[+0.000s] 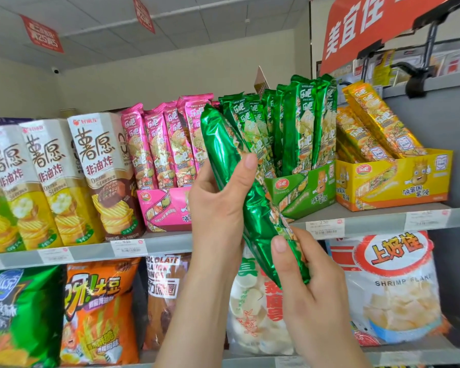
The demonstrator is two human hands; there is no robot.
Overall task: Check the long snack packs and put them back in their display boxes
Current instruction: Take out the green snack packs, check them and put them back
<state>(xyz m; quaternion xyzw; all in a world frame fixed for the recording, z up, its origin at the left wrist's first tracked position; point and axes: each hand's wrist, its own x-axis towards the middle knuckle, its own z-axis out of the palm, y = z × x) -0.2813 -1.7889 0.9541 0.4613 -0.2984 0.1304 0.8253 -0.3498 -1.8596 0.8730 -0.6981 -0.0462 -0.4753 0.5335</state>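
One long crinkly green foil pack (254,208), clasped by left grip (218,205), right grip (312,285).

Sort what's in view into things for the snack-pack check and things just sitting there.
Job: green pack, gripped by left hand and right hand; green display box; pink display box; yellow display box.
Just there: crisp cartons; shrimp chips bag; orange snack bag; price tags.

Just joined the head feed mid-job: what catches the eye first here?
A shiny green snack pack slants across the centre, gripped near its middle by the left hand and pinched at its lower end by the right hand. Behind it on the upper shelf stand the pink display box, green display box and yellow display box, full of long packs.
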